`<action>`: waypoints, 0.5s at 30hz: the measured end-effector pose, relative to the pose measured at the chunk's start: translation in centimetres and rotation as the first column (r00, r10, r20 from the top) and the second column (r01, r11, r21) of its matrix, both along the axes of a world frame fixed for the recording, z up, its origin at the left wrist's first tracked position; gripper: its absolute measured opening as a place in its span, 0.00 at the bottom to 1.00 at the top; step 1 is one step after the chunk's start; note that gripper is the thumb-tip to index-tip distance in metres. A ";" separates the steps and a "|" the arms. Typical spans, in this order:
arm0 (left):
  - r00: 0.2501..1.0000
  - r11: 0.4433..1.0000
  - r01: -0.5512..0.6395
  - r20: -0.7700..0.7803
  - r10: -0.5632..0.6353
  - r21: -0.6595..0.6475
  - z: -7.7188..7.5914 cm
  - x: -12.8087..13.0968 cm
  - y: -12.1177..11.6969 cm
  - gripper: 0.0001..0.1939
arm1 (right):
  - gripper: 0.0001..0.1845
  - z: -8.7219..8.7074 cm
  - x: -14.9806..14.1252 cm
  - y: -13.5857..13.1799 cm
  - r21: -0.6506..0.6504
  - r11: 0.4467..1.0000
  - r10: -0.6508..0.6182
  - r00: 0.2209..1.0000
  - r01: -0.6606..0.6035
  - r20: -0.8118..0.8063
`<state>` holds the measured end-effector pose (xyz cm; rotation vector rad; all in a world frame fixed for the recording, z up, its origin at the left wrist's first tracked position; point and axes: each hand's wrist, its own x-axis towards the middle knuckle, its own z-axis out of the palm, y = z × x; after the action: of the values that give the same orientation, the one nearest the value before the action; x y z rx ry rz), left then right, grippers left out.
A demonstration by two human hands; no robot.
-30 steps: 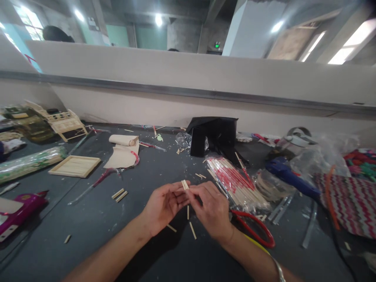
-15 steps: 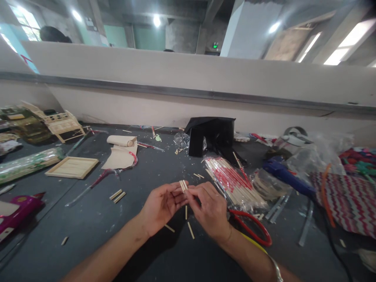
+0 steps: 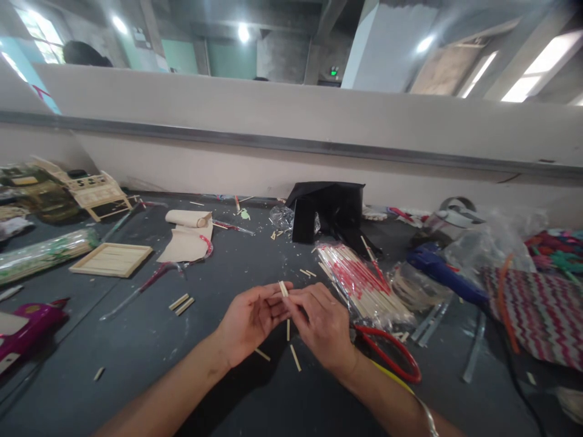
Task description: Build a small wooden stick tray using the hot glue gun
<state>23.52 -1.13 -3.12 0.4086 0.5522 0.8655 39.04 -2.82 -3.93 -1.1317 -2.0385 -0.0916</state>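
Between the fingertips of both hands is a small bundle of short wooden sticks [image 3: 283,289], held together upright above the table. My left hand [image 3: 246,325] pinches it from the left, palm turned up and fingers curled. From the other side, my right hand [image 3: 321,325] grips the same sticks between thumb and fingers. Below the hands lie loose cut sticks [image 3: 296,358]. To the left rests a pair of short stick pieces [image 3: 182,303]. Red-handled pliers [image 3: 396,355] lie beside my right wrist, partly covered by the forearm.
A plastic bag of sticks [image 3: 359,282] lies right of centre, near a blue glue gun [image 3: 446,276]. A stick-built panel [image 3: 112,260], a rolled cloth [image 3: 189,233] and a magenta tool [image 3: 30,334] are on the left. A black phone [image 3: 303,221] stands behind.
The held sticks have been pressed closer together at the fingertips. My right hand has shifted slightly left; my left hand has barely moved.
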 end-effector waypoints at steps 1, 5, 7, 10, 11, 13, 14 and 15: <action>1.000 1.000 -0.001 -0.001 0.001 -0.002 0.0 0.0 0.0 0.14 | 0.09 0.0 0.0 0.0 -0.001 1.000 0.001 1.000 -0.001 0.005; 1.000 1.000 -0.015 -0.011 0.015 -0.020 0.0 0.0 0.0 0.13 | 0.09 -0.1 0.2 0.0 -0.024 1.000 0.004 1.000 -0.003 0.018; 1.000 0.999 -0.021 -0.019 0.020 -0.028 0.0 0.0 0.1 0.13 | 0.09 -0.2 0.3 0.1 -0.045 0.999 0.003 1.000 -0.003 0.010; 1.000 0.999 -0.013 -0.012 0.013 -0.029 0.0 0.1 0.1 0.13 | 0.08 -0.2 0.4 0.1 -0.070 0.998 0.001 1.000 -0.001 -0.005; 1.000 1.000 -0.011 -0.012 0.010 -0.027 0.0 0.1 0.1 0.13 | 0.08 -0.2 0.5 0.1 -0.076 0.997 -0.001 1.000 0.000 -0.011; 1.000 1.000 -0.011 -0.024 0.010 -0.023 0.1 0.1 0.1 0.13 | 0.07 -0.1 0.6 0.0 -0.096 0.995 -0.003 1.000 0.000 -0.025; 0.999 1.000 -0.013 -0.038 0.012 -0.023 0.1 0.1 0.1 0.13 | 0.06 0.0 0.6 0.0 -0.106 0.994 -0.004 0.999 0.000 -0.036; 0.999 1.000 -0.014 -0.053 0.012 -0.021 0.1 0.1 0.0 0.12 | 0.05 0.1 0.7 0.0 -0.113 0.994 -0.002 0.999 -0.004 -0.053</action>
<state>23.58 -1.09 -3.00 0.4093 0.6127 0.8624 39.73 -2.82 -3.81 -1.1905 -2.0178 0.0551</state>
